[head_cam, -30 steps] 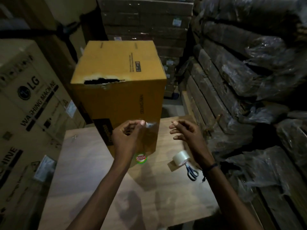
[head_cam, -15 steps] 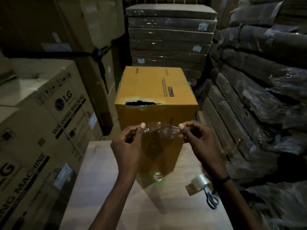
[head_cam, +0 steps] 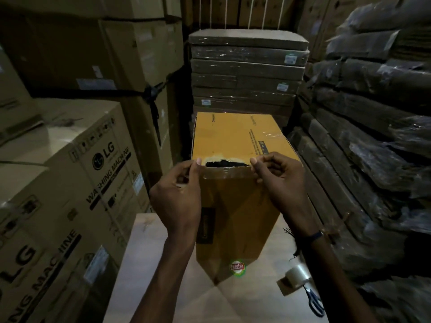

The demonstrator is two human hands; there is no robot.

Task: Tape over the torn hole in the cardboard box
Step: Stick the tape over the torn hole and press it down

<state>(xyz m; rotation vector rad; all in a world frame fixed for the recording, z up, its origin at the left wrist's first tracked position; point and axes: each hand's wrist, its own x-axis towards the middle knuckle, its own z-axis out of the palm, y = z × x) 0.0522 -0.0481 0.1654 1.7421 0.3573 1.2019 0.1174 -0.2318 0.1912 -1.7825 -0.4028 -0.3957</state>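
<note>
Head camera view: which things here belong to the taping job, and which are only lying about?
In the job:
- cardboard box
- torn hole
- clear tape strip, pinched by left hand and right hand

Lying about:
- tape roll and scissors on the table
- LG washing machine cartons

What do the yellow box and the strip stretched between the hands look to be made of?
Yellow box: matte cardboard, probably; the torn hole shows pale, ragged paper edges. Strip: seemingly clear glossy plastic tape, since the box shows through it, with faint glints.
</note>
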